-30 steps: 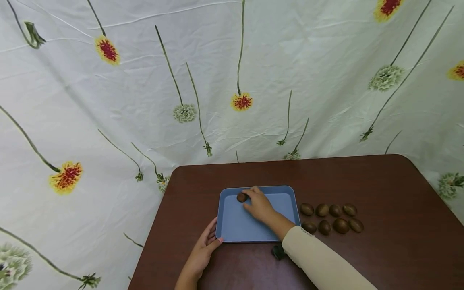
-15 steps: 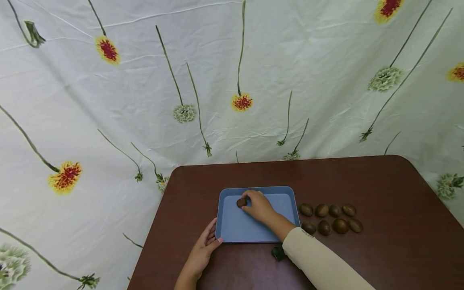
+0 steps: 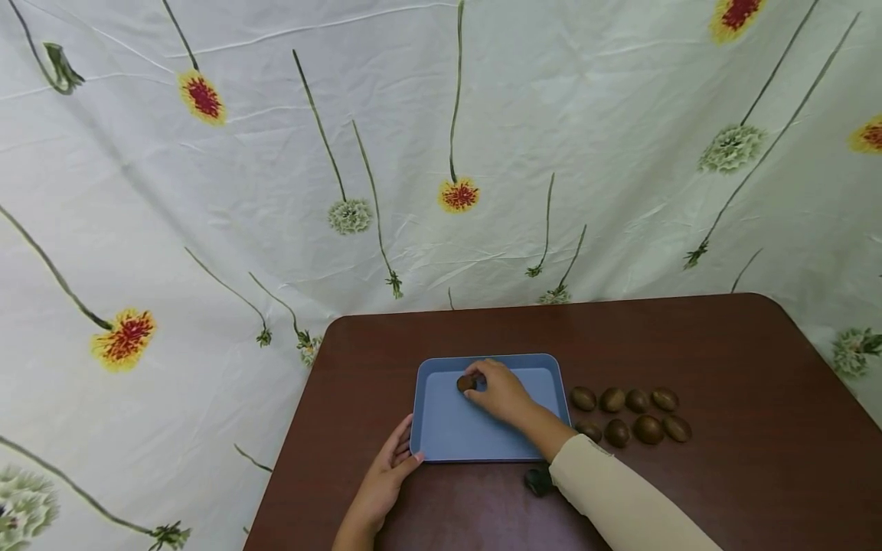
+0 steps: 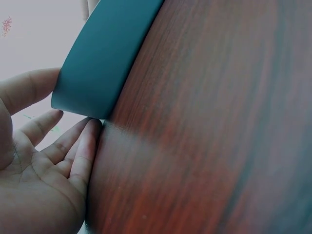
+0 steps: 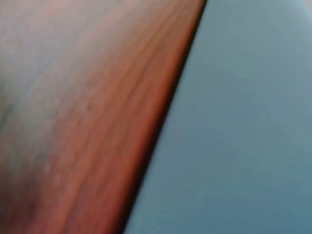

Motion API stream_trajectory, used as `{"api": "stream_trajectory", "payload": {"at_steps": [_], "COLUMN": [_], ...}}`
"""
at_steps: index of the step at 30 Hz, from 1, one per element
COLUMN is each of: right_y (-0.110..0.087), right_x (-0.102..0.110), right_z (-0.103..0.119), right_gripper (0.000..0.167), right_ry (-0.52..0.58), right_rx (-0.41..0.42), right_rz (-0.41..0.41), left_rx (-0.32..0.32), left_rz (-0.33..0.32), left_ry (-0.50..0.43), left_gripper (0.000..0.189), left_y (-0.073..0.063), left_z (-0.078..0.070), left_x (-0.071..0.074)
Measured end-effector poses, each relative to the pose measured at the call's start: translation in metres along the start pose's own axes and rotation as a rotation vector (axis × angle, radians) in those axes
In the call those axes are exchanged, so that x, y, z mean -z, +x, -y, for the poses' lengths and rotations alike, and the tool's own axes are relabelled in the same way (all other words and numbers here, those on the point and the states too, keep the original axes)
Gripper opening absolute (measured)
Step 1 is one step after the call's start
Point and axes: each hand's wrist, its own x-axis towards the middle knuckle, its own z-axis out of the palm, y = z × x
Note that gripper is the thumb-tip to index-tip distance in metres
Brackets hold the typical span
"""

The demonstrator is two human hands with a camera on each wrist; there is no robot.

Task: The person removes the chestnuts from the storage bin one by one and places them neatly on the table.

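Note:
A shallow blue tray lies on the brown table. Over its back part, my right hand pinches a small brown oval fruit-like piece between thumb and fingertips. My left hand holds the tray's front left corner. In the left wrist view, the left thumb touches the tray at its rim, with the fingers at its lower edge. The right wrist view takes in the tray's smooth surface beside the wood, with no hand in it.
Right of the tray, several brown oval pieces lie in two rows on the table. A dark object shows by the right sleeve, part of the wrist gear or lying under it. A flower-print cloth hangs behind the table.
My right hand has drawn the brown piece a little toward the front of the tray, then slightly right. The left hand and the tray have stayed put.

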Motion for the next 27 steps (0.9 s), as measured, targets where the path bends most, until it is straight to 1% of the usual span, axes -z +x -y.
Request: {"api": "stream_trajectory", "payload": {"at_steps": [4, 9, 12, 15, 19, 22, 27], "right_y": [-0.004, -0.015, -0.022, -0.029, -0.039, -0.049, -0.069], "right_x": [0.007, 0.018, 0.027, 0.039, 0.058, 0.071, 0.088], "right_z": [0.001, 0.002, 0.001, -0.001, -0.006, -0.011, -0.024], "right_gripper": [0.028, 0.027, 0.027, 0.028, 0.031, 0.035, 0.039], "right_ry": [0.041, 0.09, 0.127, 0.173, 0.226, 0.247, 0.273], "right_rx": [-0.021, -0.02, -0.019, -0.027, -0.026, -0.019, -0.055], "right_rz": [-0.017, -0.05, -0.082, -0.094, -0.106, -0.145, -0.211], "left_rx": [0.004, 0.009, 0.008, 0.006, 0.003, 0.002, 0.001], "left_rz": [0.0, 0.006, 0.006, 0.003, -0.002, -0.006, -0.006], "left_ry": [-0.003, -0.003, -0.004, -0.003, -0.001, -0.002, 0.001], "left_gripper": [0.071, 0.072, 0.072, 0.072, 0.072, 0.072, 0.071], "left_y": [-0.001, -0.001, -0.001, -0.001, -0.001, -0.001, -0.001], "left_z": [0.0, 0.0, 0.0, 0.0, 0.0, 0.001, 0.001], "left_x": [0.0, 0.001, 0.001, 0.001, 0.001, 0.002, 0.002]}}
